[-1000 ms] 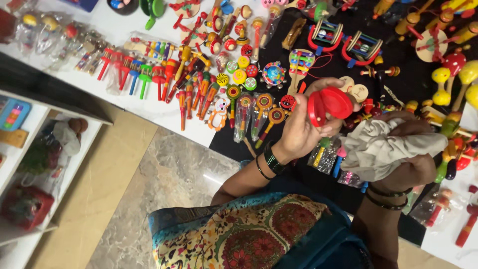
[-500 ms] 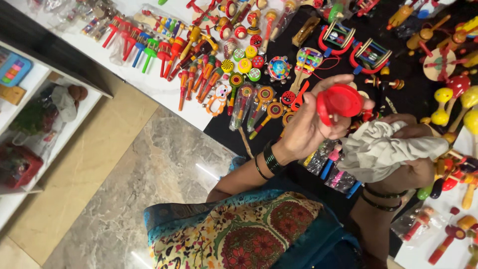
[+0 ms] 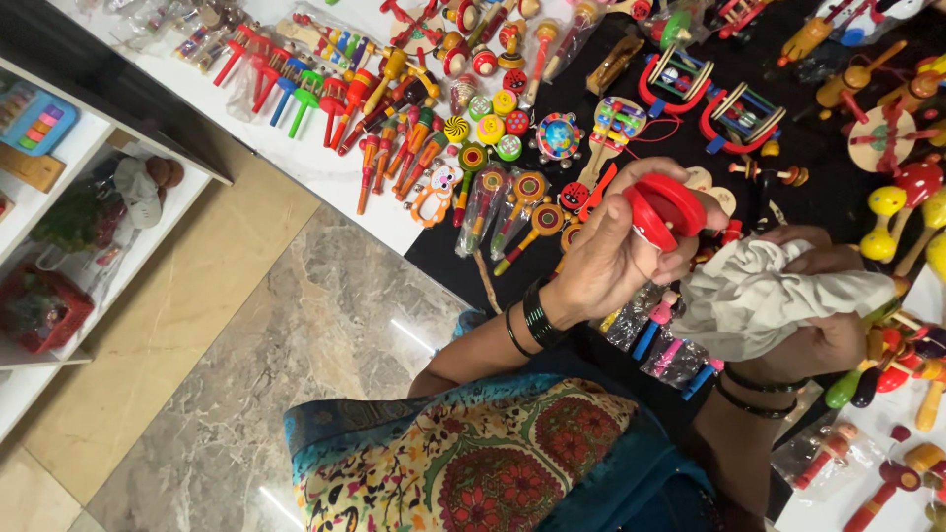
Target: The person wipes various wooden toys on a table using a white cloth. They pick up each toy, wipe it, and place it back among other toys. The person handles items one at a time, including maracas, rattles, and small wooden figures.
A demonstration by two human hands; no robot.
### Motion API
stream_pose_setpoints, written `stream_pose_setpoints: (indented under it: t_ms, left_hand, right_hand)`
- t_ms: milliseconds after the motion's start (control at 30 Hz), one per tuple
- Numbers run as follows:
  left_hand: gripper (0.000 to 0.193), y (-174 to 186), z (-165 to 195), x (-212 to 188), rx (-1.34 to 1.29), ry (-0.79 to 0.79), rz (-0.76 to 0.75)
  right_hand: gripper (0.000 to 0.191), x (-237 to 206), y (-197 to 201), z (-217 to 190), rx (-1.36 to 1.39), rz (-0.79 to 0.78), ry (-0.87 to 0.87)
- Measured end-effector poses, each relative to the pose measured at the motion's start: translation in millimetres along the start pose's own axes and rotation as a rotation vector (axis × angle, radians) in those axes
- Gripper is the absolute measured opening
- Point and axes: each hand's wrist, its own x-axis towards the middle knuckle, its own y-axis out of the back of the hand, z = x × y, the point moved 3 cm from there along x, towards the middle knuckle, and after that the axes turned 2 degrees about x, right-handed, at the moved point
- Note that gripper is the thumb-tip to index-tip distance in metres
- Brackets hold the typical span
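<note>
My left hand (image 3: 606, 258), with black bangles at the wrist, is closed around a round red wooden toy (image 3: 668, 207) and holds it just above the table. My right hand (image 3: 823, 345) grips a crumpled white cloth (image 3: 754, 296) right beside the red toy; cloth and toy look to be touching or nearly so. Both hands hover over the black-covered part of the table (image 3: 818, 158), among many small painted wooden toys.
Several colourful wooden rattles and spinning tops (image 3: 394, 108) lie in rows on the white table part (image 3: 325, 172). Red-framed toys (image 3: 680, 84) sit farther back. A white shelf (image 3: 69, 187) with boxed toys stands at the left, beside a marble floor (image 3: 296, 335).
My left hand has turned the red toy slightly and stays by the cloth. The view has shifted so that the table sits higher in frame.
</note>
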Motion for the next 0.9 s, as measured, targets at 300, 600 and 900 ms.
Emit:
stream_pose_setpoints:
  t_ms: [300, 600, 900]
  left_hand:
    - [0.043, -0.4, 2.4, 0.9, -0.08, -0.01, -0.036]
    - [0.04, -1.7, 3.7, 6.6, -0.112, -0.031, -0.065]
    - [0.035, -2.9, 9.0, 12.3, -0.125, -0.07, -0.104]
  right_hand:
    - [0.026, -5.4, -0.8, -7.2, -0.089, 0.014, 0.015]
    - [0.027, -4.0, 1.8, -6.2, -0.153, 0.064, 0.107]
    - [0.029, -1.3, 1.3, -6.4, -0.181, 0.012, 0.134]
